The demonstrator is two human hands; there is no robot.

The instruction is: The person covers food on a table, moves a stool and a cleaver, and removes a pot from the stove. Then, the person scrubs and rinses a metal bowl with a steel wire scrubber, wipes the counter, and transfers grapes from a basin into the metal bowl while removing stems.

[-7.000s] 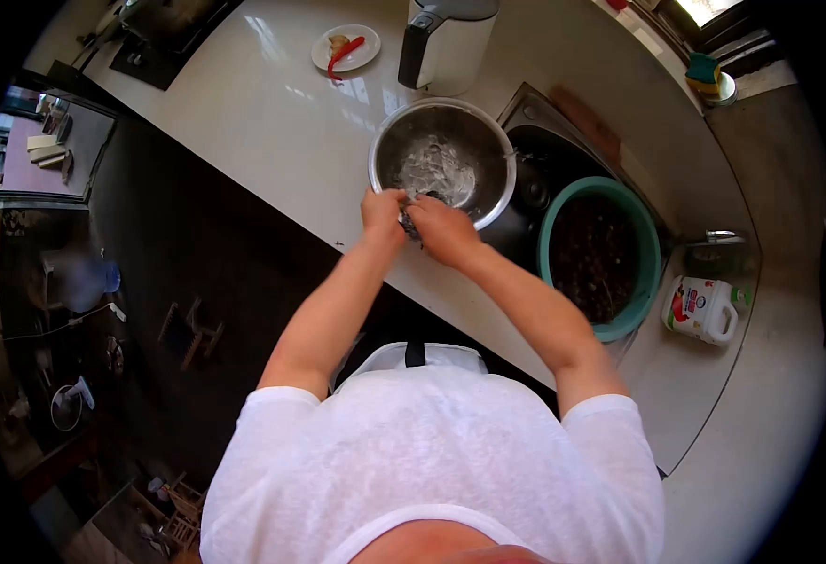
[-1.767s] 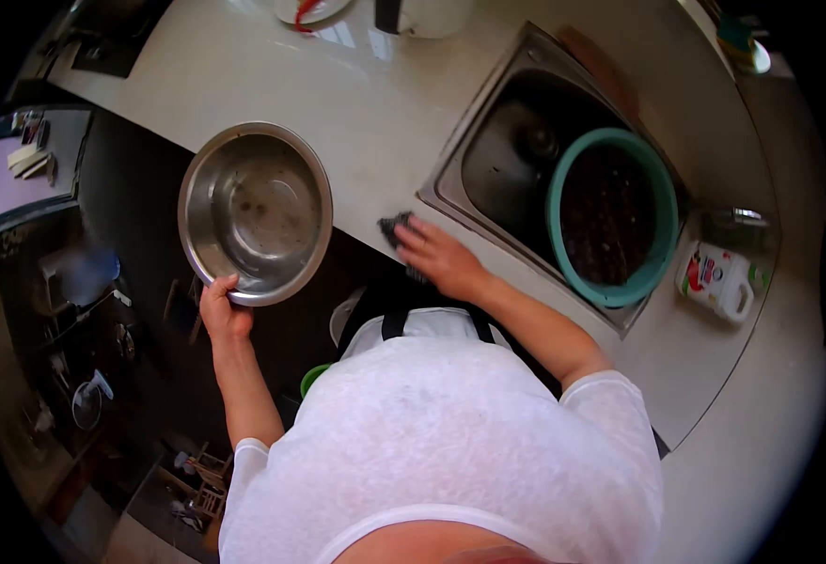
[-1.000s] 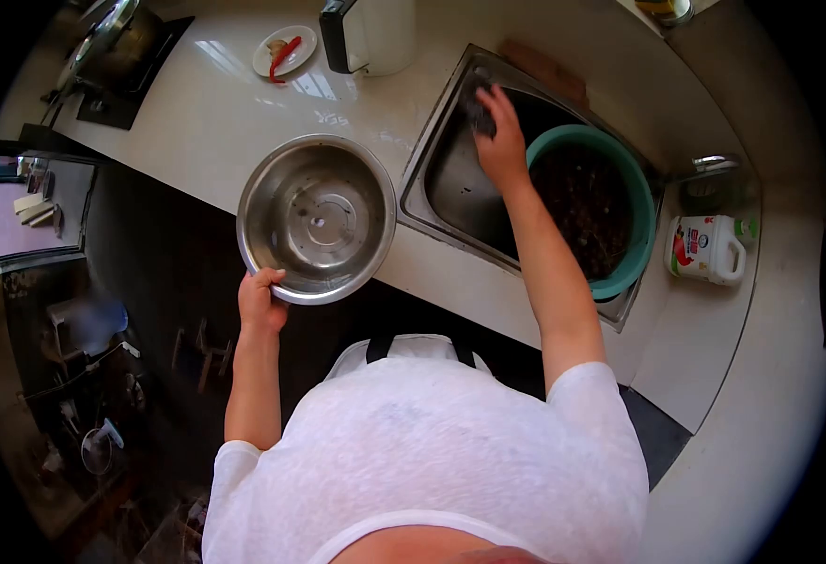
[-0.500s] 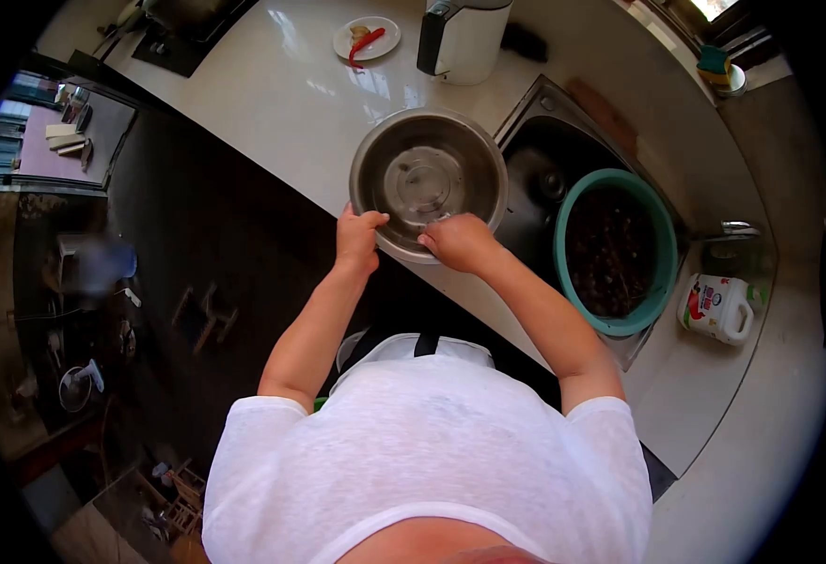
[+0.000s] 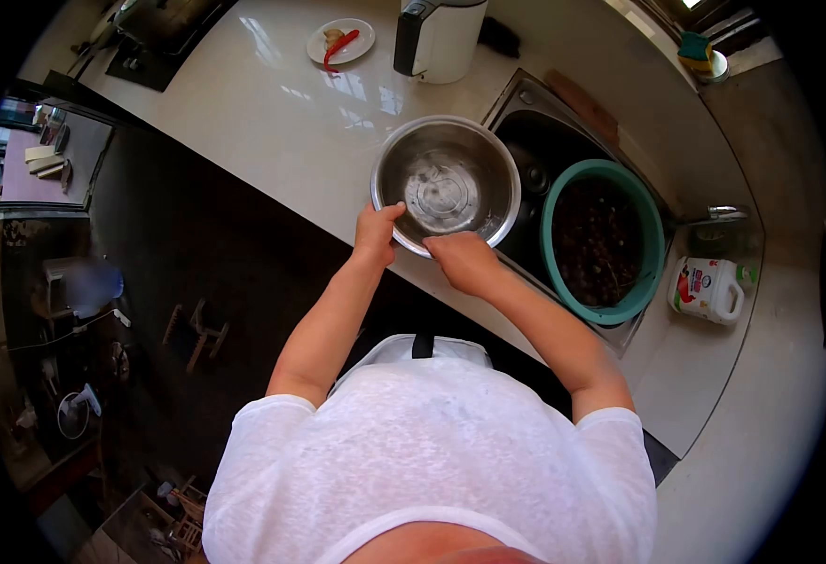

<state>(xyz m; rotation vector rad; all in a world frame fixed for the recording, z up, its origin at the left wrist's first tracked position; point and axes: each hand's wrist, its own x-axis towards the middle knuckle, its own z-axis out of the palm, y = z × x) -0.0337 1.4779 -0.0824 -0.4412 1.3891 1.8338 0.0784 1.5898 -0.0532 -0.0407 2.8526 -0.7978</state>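
A round stainless steel basin (image 5: 446,193) is held at the counter's edge beside the sink, its opening facing me. My left hand (image 5: 376,231) grips the near-left rim, thumb over the edge and the other fingers hidden beneath. My right hand (image 5: 466,261) is closed on the near rim, right of the left one. The basin's inside looks wet and shiny; I cannot tell whether water lies in it. To its right, a teal tub (image 5: 655,268) filled with dark, small, roundish pieces stands over the sink (image 5: 563,122).
A white plate (image 5: 364,49) with a red chili (image 5: 340,47) and pale pieces lies on the counter (image 5: 243,103). Behind the basin stands a white appliance (image 5: 450,42). A faucet (image 5: 725,213) and a white jug (image 5: 704,289) are at right. A low stool (image 5: 196,334) stands on the dark floor.
The basin has moved right, closer to the sink, with both hands on it. My right hand's fingers have shifted from inside the basin to its rim. The whole view has turned slightly.
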